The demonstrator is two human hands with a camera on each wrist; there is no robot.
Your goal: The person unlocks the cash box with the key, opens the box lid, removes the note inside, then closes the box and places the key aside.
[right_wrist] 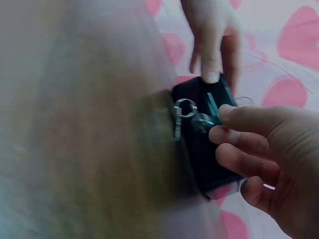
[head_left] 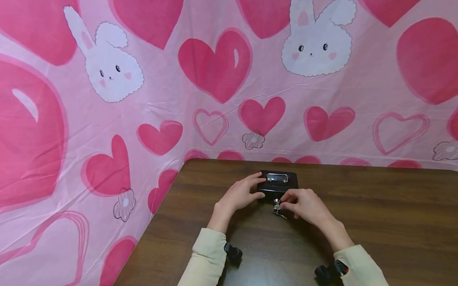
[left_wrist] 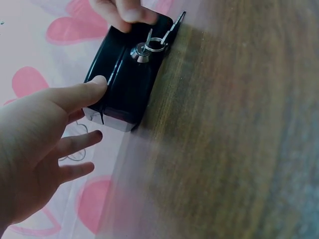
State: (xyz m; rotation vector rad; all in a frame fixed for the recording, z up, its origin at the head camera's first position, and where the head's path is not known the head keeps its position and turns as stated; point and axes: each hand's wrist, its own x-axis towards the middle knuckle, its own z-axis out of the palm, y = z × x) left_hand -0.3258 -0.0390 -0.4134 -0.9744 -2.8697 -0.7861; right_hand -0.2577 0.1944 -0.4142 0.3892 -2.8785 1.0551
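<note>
Fingers [left_wrist: 77, 145] spread and unclenched, the left hand [head_left: 240, 195] touches the left end of one black box [head_left: 273, 192] on the worktop [head_left: 394, 203], while the right hand [head_left: 306, 204], its bent fingers released, hovers beside the box's one lock [left_wrist: 139, 54], one ring [left_wrist: 155, 51] and two keys [left_wrist: 174, 27].

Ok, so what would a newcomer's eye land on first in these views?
Probably the pink backdrop, whose red hearts and white rabbits loom behind and to the left of the wood-grain table. Next, the black cash box near the table's far edge, with silver keys at the lock on its front. The left grip touches the box's left end; the right grip is beside the lock.
</note>
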